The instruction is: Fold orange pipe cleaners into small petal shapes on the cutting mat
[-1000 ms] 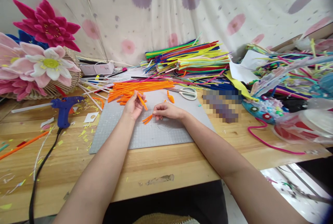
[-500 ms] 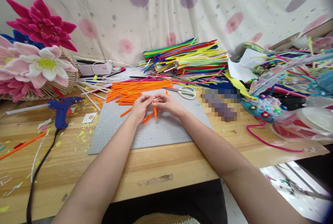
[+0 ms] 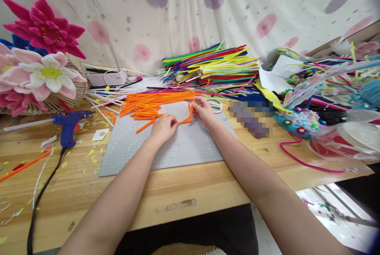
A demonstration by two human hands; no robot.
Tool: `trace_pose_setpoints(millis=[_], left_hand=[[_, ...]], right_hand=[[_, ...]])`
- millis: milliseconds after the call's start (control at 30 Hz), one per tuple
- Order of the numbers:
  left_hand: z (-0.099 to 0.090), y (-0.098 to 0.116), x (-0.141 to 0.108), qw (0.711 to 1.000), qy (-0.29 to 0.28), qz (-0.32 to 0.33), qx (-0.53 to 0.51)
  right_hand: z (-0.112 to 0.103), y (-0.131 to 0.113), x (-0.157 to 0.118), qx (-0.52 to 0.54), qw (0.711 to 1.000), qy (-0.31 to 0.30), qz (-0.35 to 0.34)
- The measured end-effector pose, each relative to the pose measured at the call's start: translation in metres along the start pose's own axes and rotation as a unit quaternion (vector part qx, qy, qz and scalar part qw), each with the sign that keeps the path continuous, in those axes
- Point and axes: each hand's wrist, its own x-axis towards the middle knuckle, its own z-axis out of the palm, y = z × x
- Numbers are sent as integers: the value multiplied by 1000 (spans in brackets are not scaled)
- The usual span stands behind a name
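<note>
Over the grey cutting mat (image 3: 127,148), my left hand (image 3: 166,126) is closed on one end of an orange pipe cleaner piece (image 3: 184,121). My right hand (image 3: 202,110), to the right and a little farther back, pinches another part of the orange pieces, which stand up and bend between the hands. How they are joined is too small to tell. A pile of orange pipe cleaners (image 3: 142,106) lies at the back left of the mat, with one piece sticking out beside my left hand. White-handled scissors (image 3: 216,105) lie behind my right hand, partly hidden by it.
On the left are a blue glue gun (image 3: 69,128) with a black cord and large fabric flowers (image 3: 49,33). Colourful pipe cleaners (image 3: 216,65) are heaped at the back. A plastic tub (image 3: 338,140) and a pink strand (image 3: 305,162) are on the right.
My hands have moved apart. My right hand went right and slightly back, my left a little lower. The orange pieces that hung below my fingers now stretch between my hands.
</note>
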Motion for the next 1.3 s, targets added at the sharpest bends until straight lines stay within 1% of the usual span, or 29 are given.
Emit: trace_pose_setpoints(millis=[67,133,167,233,300,333,400,433,500,667,767,833,967,1133,1200,1300], left_hand=[[0,1,4,998,28,-38,-49],[0,3,8,981,52,-112,-149],[-1,5,10,962,58,-157,-217],[-3,11,13,903,49,-228,-361],[-5,15,13,850,27,-267,-453],[-6,17,12,835,16,-276,-476],[-7,17,11,823,0,-282,-494],[-7,16,10,823,-6,-276,-496],[-6,14,9,834,-11,-257,-488],[-3,7,7,883,-19,-202,-424],[-2,7,5,909,-42,-177,-375],[-2,9,4,920,-59,-171,-349],[-3,14,2,929,-75,-170,-320],[-2,14,2,933,-66,-178,-305],[-1,13,3,936,-53,-176,-299],[0,13,4,937,-8,-191,-291]], right_hand=[[2,0,-2,11,1000,2,-11],[3,-2,-3,32,999,0,-18],[4,-3,-4,42,999,-1,-19],[4,-5,-5,61,998,-5,-19],[5,-6,-7,68,997,-18,-20],[6,-5,-7,68,997,-27,-19],[9,-4,-9,57,997,-50,-13],[11,-3,-10,49,997,-60,-9],[16,-1,-13,35,996,-79,2],[26,0,-19,20,993,-117,24],[28,-1,-22,15,988,-140,62],[27,-1,-22,13,983,-162,86],[25,-2,-22,28,977,-183,103],[26,-3,-23,22,979,-184,83],[27,-3,-24,13,980,-181,78],[27,-2,-24,7,982,-176,69]])
